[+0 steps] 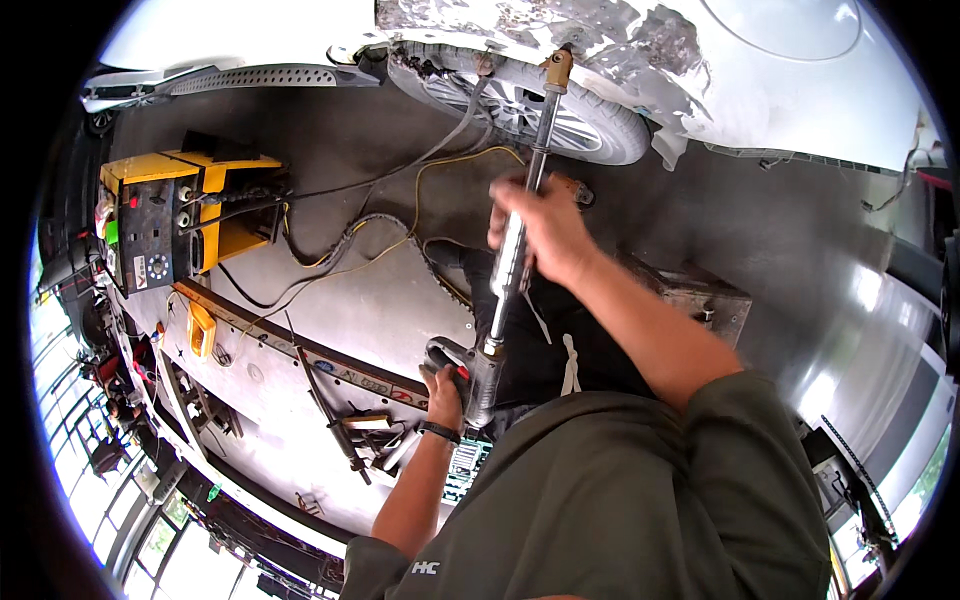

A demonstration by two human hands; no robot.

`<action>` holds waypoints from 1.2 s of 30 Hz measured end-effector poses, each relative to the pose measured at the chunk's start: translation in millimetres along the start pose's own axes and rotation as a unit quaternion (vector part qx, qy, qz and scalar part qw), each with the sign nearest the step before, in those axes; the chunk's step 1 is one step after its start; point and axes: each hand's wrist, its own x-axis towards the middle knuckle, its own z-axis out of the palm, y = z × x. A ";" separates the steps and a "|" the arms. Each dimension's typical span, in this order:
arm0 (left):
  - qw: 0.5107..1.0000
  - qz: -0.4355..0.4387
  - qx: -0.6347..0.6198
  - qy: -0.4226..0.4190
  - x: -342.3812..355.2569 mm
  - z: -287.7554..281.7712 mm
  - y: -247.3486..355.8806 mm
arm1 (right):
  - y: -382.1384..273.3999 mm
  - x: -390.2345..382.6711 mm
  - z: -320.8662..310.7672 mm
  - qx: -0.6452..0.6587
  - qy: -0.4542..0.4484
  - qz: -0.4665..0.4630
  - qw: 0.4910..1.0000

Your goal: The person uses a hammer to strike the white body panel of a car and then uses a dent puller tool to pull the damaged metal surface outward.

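Observation:
A long metal slide hammer [545,135] runs from the white car's damaged panel [640,50] down to my body. Its brass-coloured end [557,72] meets the panel above the wheel [520,110]. My left hand [443,396] is closed round the grey pistol-style handle [484,388] at the near end; a small red part shows beside the fingers. Around the shiny sliding weight [509,250], partway up the rod, my right hand [550,228] curls its fingers, slightly blurred. Bare, scraped patches mark the panel's paint.
A yellow and black welding machine [150,225] stands at the left, its cables [350,185] lying across the floor toward the wheel. One ends near a clamp [486,64] on the panel. Left of me are a long rail [300,345] and scattered tools; a metal box [705,300] sits at right.

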 end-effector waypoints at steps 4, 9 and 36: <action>0.965 -0.165 -0.205 0.009 -3.6 13.8 61.3 | 65.0 -38.7 5.5 0.050 0.002 0.020 0.999; 0.965 -0.137 -0.216 0.058 -3.2 -8.6 64.0 | 66.4 -22.8 3.4 0.063 -0.076 -0.014 0.995; 0.992 -0.019 -0.127 0.008 5.6 -24.0 -5.1 | -24.8 -15.0 16.4 -0.006 0.001 -0.009 1.000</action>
